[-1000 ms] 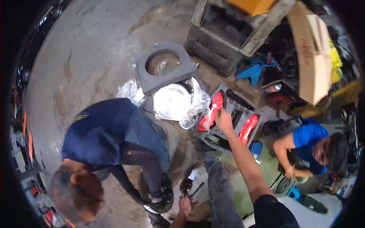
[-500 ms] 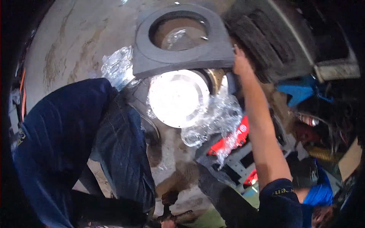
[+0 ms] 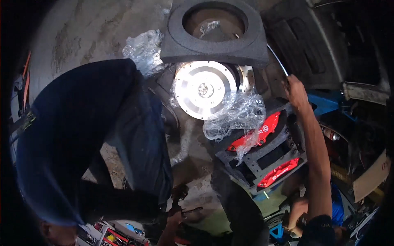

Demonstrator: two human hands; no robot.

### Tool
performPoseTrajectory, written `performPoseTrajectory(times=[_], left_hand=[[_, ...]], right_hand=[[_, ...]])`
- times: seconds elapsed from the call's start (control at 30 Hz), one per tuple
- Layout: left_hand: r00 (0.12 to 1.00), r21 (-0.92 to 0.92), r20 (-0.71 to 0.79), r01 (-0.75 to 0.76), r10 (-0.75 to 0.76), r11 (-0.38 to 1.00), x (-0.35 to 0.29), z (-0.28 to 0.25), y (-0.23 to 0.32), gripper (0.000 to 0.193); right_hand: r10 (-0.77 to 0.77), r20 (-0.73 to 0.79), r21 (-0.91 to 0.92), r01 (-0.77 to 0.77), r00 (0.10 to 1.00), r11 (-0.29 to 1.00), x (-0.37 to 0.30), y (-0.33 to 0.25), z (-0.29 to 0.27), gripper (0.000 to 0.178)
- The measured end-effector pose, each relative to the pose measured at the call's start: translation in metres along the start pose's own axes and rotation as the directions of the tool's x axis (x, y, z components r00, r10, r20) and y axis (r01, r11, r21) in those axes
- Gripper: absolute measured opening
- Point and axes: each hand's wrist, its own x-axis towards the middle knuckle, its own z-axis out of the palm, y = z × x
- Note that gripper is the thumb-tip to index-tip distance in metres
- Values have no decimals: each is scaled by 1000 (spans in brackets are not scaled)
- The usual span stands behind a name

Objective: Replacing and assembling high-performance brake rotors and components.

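My right hand (image 3: 296, 91) is closed round the near end of a thin silver rod (image 3: 278, 59). The rod's far end reaches toward the right side of a dark grey foam block (image 3: 213, 51) with a round opening. My left hand (image 3: 175, 214), low in the picture, is wrapped round a dark tool (image 3: 179, 192) with a bar sticking out to the right; its kind is unclear. Between the hands, a shiny round flywheel (image 3: 188, 88) leans by the foam block. Crumpled clear plastic wrap (image 3: 236, 117) partly covers it and a red brake caliper (image 3: 266, 128).
A second red caliper (image 3: 280, 172) lies in a grey foam tray (image 3: 262, 160). At left a person in dark clothes (image 3: 82, 115) bends over. Another person's arm (image 3: 296, 213) shows at lower right. More plastic wrap (image 3: 143, 51) lies beside the foam block. A spray can (image 3: 330, 133) stands at right.
My right hand has drawn back from the foam block's right edge, nearer and to the right, and the silver rod now shows. The whole view has shifted.
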Motion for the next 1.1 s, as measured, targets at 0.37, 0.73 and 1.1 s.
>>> performPoseTrajectory(times=[0.37,0.73,1.1], left_hand=[[958,-498,-156,-285,239,819,-188,-76,-20,56],[669,-980,-197,-125,717,-152,-436,-194,-32,34],[815,-998,-35,4,578,-66,-492,-114,-18,34]], right_hand=[[694,-182,506,-538,697,674,-328,-287,-220,15],[683,-620,473,-510,387,718,-616,-741,-359,27],[969,-7,989,143,248,-29,-649,-837,-218,66]])
